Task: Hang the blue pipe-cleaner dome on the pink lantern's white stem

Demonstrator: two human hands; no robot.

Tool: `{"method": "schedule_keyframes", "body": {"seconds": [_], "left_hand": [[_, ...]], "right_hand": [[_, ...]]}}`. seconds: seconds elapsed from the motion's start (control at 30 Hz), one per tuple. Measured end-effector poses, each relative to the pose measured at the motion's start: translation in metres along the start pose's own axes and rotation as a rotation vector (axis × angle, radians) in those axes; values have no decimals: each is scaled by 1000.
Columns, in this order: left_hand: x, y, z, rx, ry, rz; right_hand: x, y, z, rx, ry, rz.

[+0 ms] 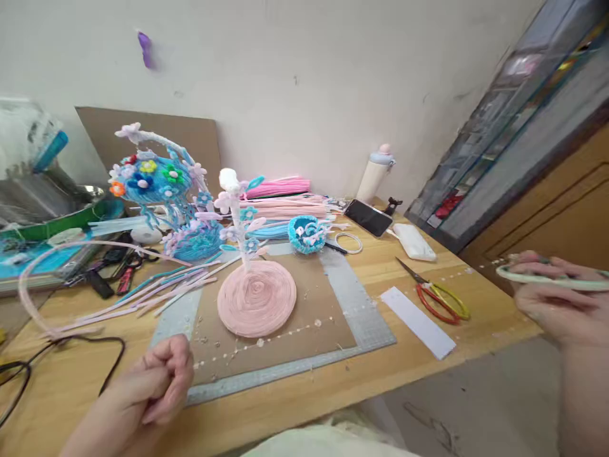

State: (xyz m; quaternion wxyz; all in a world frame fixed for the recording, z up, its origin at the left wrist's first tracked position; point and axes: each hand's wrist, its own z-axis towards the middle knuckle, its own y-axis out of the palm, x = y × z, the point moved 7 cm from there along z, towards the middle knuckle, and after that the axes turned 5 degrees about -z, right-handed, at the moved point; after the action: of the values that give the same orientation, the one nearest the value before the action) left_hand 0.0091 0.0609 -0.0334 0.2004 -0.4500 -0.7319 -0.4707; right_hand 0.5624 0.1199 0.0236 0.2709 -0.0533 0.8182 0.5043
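Observation:
My left hand (164, 381) is closed at the front left of the table, pinching one end of a thin string of white beads (260, 343). The string stretches rightward across the board to my right hand (556, 298), out past the table's right end. Those fingers are wrapped around a pale green, flat rounded thing (511, 274), seen edge-on; its kind is unclear. Behind the string lies a round pink coiled base (257, 298). From its back rises a white fuzzy stem (239, 222) with pipe-cleaner flowers and leaves.
Brown cardboard (314, 343) lies on a grey cutting mat (375, 330). Scissors (440, 301), a white strip (419, 322), a phone (368, 218) and a bottle (375, 174) are to the right. A blue flowered pipe-cleaner piece (157, 181), loose stems and a black cable (118, 355) are left.

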Motion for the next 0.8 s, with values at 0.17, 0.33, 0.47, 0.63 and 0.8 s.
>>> {"method": "schedule_keyframes", "body": {"seconds": [0.17,0.33,0.47,0.63,0.8], "left_hand": [[6,-10,-2,-26,9,-43],[13,-12,-8,39,8,-152],[13,-12,-10,69,-9,-277],[13,-17,-11,68,-27,-335],[14,-18,-11,87,-29,-312]], "right_hand": [[12,10,-7,18,18,-30],[26,12,-1,-50,67,-28],[34,12,3,-32,67,-45],[41,17,2,-18,76,-24],[41,18,1,-53,89,-6]]}}
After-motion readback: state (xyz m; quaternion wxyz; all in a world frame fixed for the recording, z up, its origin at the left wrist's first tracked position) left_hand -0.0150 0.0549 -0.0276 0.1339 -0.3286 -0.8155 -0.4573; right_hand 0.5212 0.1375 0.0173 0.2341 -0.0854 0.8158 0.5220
